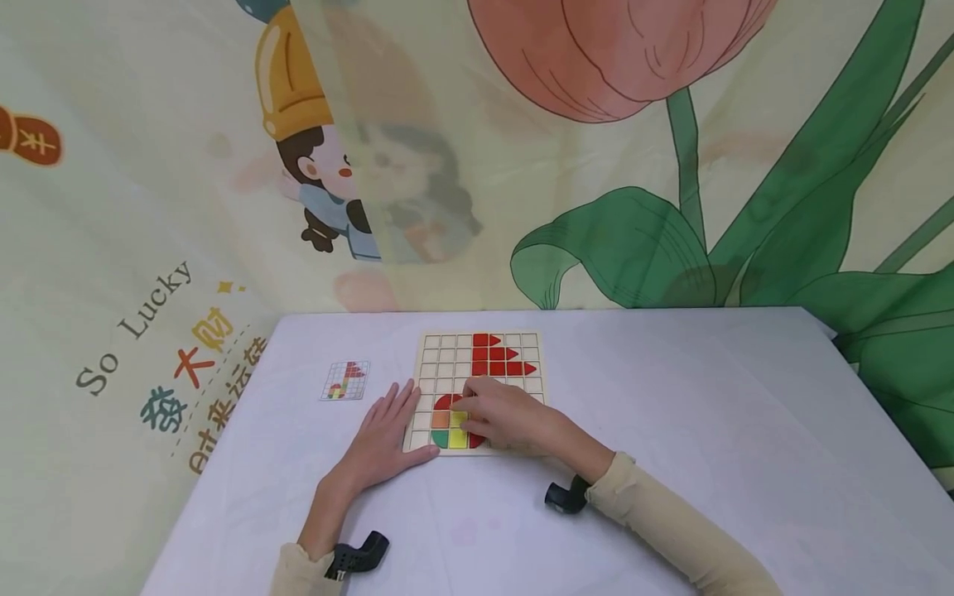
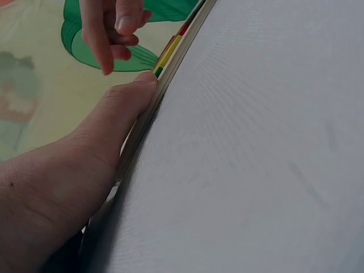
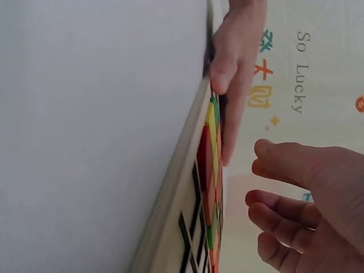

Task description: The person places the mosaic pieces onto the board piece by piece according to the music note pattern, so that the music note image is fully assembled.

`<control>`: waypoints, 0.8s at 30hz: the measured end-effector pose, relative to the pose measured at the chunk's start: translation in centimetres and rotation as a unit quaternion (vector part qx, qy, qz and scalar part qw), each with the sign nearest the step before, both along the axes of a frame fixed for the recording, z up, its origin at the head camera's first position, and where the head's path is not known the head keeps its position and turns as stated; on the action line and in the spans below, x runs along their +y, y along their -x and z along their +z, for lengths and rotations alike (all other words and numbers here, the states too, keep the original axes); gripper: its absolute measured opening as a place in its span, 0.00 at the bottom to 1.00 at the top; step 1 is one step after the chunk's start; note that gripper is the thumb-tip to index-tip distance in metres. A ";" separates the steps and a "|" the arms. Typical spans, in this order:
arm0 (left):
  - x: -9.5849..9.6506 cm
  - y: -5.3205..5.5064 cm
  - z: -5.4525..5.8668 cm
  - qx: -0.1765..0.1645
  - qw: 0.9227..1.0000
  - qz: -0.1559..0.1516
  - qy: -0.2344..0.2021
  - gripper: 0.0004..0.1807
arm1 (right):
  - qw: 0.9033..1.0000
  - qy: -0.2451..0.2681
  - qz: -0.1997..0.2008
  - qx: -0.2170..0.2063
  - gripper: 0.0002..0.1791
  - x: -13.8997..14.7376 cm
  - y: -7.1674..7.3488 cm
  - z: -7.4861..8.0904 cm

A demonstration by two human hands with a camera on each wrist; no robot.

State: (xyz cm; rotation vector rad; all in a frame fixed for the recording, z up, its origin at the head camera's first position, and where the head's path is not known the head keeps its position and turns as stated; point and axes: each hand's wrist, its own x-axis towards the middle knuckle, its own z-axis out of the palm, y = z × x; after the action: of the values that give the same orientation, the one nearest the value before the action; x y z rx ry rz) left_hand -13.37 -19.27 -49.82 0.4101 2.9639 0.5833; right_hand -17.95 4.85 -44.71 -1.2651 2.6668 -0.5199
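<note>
A pale square grid board (image 1: 451,354) lies on the table. My left hand (image 1: 383,434) rests along its left side, fingers stretched out and thumb at the near edge. Over the board's lower middle is my right hand (image 1: 514,414), its fingers loosely bent; nothing shows between them in the right wrist view. Beneath and beside those fingertips sit a rounded red piece (image 1: 447,401), an orange piece (image 1: 440,420), a rounded green piece (image 1: 440,439) and a yellow piece (image 1: 457,436). Red pieces (image 1: 488,368) form three pointed rows near the top. The right hand hides some cells.
Left of the board lies a small pattern card (image 1: 345,381) printed with a coloured grid figure. White cloth (image 1: 671,397) covers the table. Behind it hangs a printed curtain (image 1: 611,248). Black cameras (image 1: 361,553) are strapped at both wrists.
</note>
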 end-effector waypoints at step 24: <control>0.0 -0.3 1.3 0.054 0.998 0.009 -0.018 0.40 | 0.990 0.088 -0.094 0.065 0.25 4.5 2.5 0.0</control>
State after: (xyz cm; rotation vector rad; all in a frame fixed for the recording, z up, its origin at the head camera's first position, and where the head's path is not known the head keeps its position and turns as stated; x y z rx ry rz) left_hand -13.05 -19.25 -48.51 0.4307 3.0667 0.6361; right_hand -20.45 9.34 -44.72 -1.1321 2.9244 -0.7358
